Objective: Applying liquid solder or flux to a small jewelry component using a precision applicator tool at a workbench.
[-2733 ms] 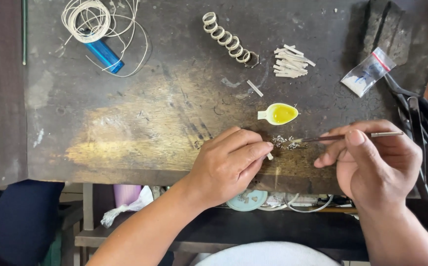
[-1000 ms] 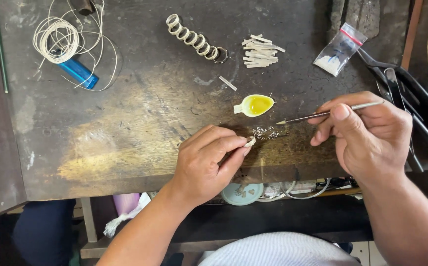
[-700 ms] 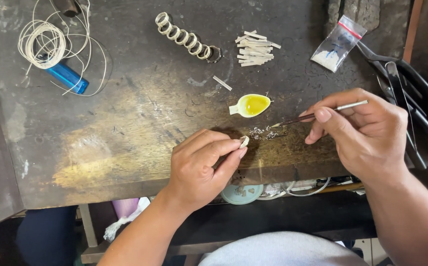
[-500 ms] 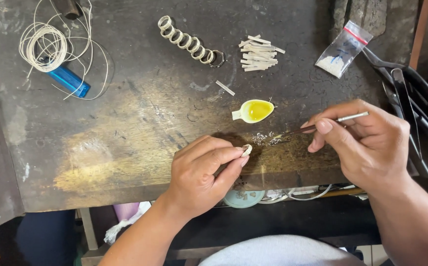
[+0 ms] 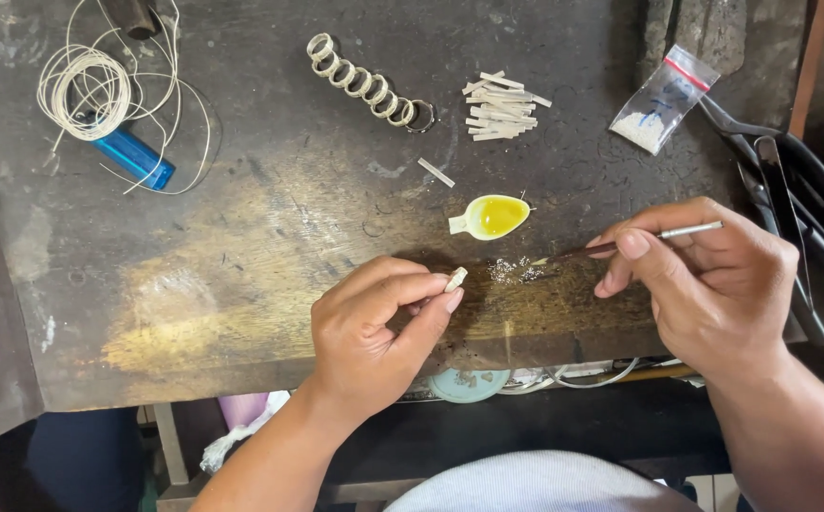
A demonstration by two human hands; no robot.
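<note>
Two hands work: our left hand (image 5: 374, 327) pinches a small white strip (image 5: 454, 279); our right hand (image 5: 710, 284) grips a thin metal-handled brush (image 5: 620, 245) touching silver grains (image 5: 514, 272).

I see both forearms bare to the lower frame edge, with no sleeves, watch, bracelets or gloves in view. The left hand (image 5: 374, 327) and the right hand (image 5: 715, 280) carry no rings that I can make out, and the nails on the fingers (image 5: 633, 245) are short and unpainted. At the bottom edge I see pale grey-white cloth over the lap.
</note>
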